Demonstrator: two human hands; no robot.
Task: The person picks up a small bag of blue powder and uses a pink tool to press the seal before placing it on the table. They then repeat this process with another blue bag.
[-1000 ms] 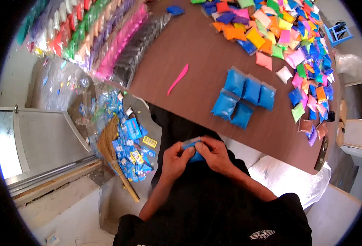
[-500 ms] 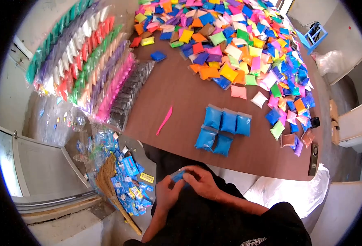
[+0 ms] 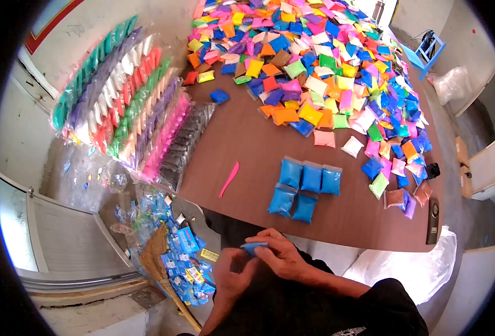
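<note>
A small blue packet (image 3: 253,247) is held near my lap, below the table's front edge. My right hand (image 3: 281,256) pinches it between thumb and fingers. Close beside it on the left is my left hand (image 3: 233,273), its fingers curled and slightly blurred; whether it also grips the packet is unclear. Several blue packets (image 3: 311,178) lie in two rows on the brown table (image 3: 230,218) in front of me. To their left rests a pink plastic knife (image 3: 229,179).
Many colourful packets (image 3: 314,84) cover the table's far and right parts. Bagged coloured strips (image 3: 130,106) stand at the left edge. A broom (image 3: 158,252) and blue wrappers (image 3: 186,274) are on the floor. A black device (image 3: 433,221) lies at the right corner.
The view has shifted slightly, so the table's contents appear a little lower. The blue packet in my hands has tilted flatter, and my left hand's fingers have curled lower beside it.
</note>
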